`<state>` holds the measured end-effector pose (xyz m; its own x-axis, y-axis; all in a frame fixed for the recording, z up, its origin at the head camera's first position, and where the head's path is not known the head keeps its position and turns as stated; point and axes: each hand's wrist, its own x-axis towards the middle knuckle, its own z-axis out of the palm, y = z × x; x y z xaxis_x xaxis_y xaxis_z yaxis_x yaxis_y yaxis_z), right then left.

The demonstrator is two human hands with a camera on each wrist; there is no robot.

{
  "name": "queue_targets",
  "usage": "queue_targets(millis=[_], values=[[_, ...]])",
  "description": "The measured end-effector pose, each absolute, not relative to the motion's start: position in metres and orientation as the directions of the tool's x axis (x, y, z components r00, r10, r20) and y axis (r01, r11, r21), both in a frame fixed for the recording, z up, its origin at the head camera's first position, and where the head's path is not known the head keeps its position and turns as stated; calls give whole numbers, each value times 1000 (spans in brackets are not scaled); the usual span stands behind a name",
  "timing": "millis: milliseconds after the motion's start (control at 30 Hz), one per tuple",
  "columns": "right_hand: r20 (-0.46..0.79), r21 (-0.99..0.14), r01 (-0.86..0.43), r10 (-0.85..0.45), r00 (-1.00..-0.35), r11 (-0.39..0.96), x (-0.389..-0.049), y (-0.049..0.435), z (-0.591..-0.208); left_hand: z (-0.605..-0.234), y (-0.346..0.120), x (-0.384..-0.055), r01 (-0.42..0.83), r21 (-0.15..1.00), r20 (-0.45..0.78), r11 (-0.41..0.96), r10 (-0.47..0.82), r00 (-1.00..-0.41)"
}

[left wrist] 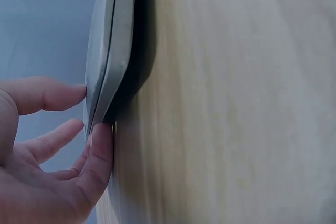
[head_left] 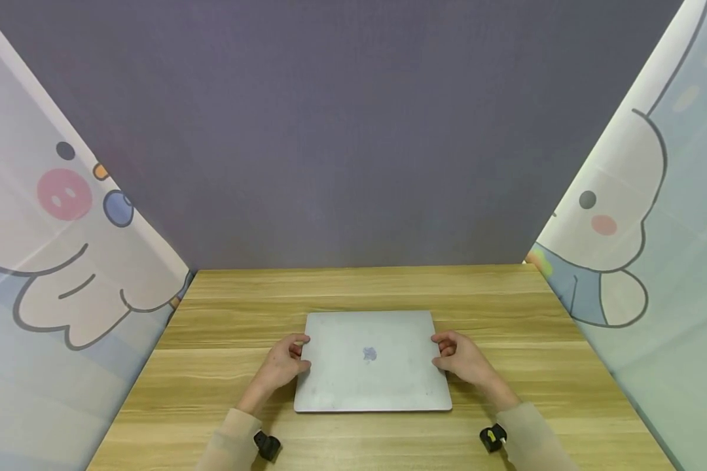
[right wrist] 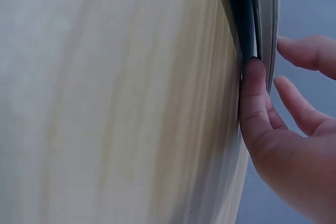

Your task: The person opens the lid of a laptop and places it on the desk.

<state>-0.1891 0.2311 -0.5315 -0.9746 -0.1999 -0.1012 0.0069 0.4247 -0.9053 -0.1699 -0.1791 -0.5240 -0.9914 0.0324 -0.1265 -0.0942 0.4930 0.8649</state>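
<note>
A silver laptop [head_left: 372,373] with a logo in the middle of its lid lies closed at the near middle of the wooden table. My left hand [head_left: 281,361] grips its left edge, and my right hand [head_left: 463,356] grips the right edge opposite. In the left wrist view, one fingertip touches the lid side of the laptop [left wrist: 107,51] while another finger [left wrist: 101,148] reaches to its underside. The right wrist view has a finger [right wrist: 254,95] tucked between the laptop's base [right wrist: 266,19] and the tabletop, with a second fingertip against the lid.
Pale wood-grain tabletop [head_left: 235,294] extends around the laptop. A grey panel [head_left: 353,137] rises along the far edge, and cartoon-printed sheets [head_left: 601,196] line both sides. Small black devices [head_left: 267,445] sit at both wrists, beside the pale sleeves.
</note>
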Motion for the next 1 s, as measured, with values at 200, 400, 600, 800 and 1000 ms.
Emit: queue_targets(millis=[200,400,600,800,1000], values=[[-93,-915,-18,-255,-963,403,-190,235,-531,-522,-183,-172,-96,884,-136,457,56,-989],[-100,-920,-20,-286,-953,391,-189,236,-529,-521,-185,-173,-90,878,-141,470,73,-987],[-91,-912,-40,-296,-951,409,-186,230,-523,-520,-184,-170,-88,861,-133,500,54,-990],[-102,-865,-38,-248,-963,501,-183,225,-518,-518,-180,-168,-87,834,-123,545,29,-992],[-90,-816,-59,-227,-970,574,-181,222,-519,-517,-177,-166,-95,812,-129,575,18,-991]])
